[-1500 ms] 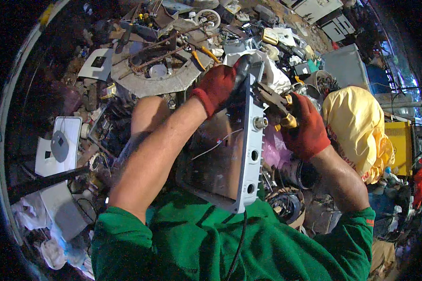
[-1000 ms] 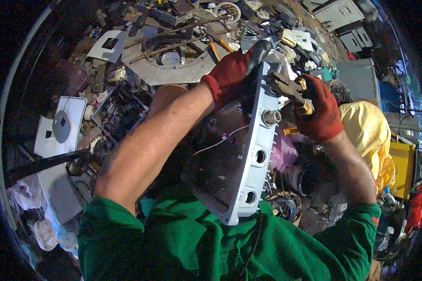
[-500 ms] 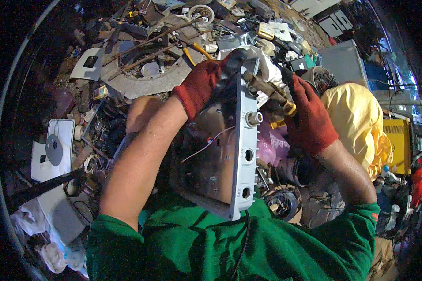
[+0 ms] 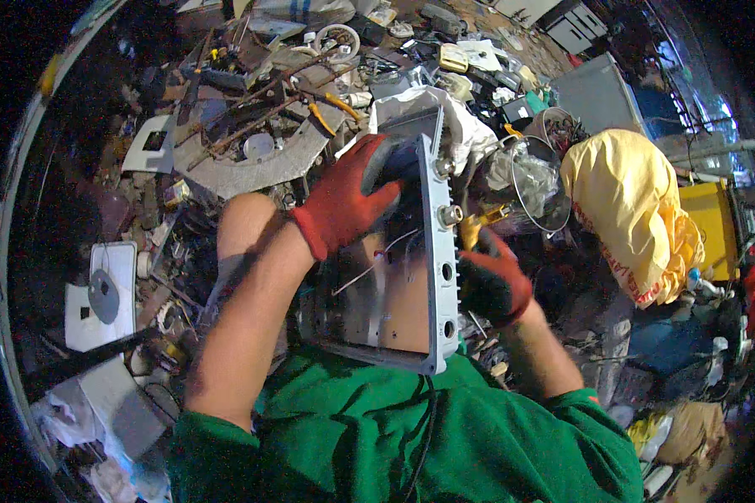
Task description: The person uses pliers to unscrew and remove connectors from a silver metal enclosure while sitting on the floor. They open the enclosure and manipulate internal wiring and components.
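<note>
A grey metal electronics chassis (image 4: 398, 277) with round sockets along one side stands tilted on my lap, its open inside facing left. My left hand (image 4: 348, 197), in a red glove, grips the top of the chassis. My right hand (image 4: 491, 281), also red-gloved, sits against the right side of the chassis and is closed on a tool with a yellow handle (image 4: 486, 220) whose tip points at a socket.
A heap of scrap metal, wires and broken casings fills the ground ahead, with a curved grey plate (image 4: 252, 159). A yellow sack (image 4: 625, 210) lies at the right, a white device (image 4: 101, 289) at the left, a grey cabinet (image 4: 596, 92) beyond.
My right hand has dropped lower along the side of the chassis with the tool. The chassis has tipped slightly and my left hand stays gripped on its top.
</note>
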Tool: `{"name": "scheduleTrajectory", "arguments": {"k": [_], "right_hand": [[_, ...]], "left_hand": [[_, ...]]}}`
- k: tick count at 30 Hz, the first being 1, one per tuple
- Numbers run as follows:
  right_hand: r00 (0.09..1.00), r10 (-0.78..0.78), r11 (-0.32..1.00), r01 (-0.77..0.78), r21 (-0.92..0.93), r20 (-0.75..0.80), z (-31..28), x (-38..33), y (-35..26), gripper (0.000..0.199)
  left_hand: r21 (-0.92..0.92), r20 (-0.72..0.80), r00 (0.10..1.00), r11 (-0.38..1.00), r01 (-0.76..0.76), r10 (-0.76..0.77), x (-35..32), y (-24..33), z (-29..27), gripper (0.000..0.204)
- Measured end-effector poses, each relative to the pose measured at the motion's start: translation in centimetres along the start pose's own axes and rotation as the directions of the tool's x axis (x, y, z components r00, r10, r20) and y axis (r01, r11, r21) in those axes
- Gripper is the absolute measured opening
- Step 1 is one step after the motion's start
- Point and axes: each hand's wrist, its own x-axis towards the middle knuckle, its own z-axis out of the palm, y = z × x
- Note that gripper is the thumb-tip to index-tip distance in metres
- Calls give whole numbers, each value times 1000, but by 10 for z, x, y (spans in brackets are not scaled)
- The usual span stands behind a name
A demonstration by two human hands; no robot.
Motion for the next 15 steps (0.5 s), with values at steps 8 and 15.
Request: {"name": "scheduleTrajectory", "arguments": {"k": [8,15], "right_hand": [[958,88,750,-245,615,274,51,-18,67,73],[930,147,764,-324,559,337,51,-6,74,48]], "left_hand": [[-273,62,965,926,262,-255,-12,-19,-4,66],[-626,179,945,709,324,-273,-13,-30,-16,54]]}}
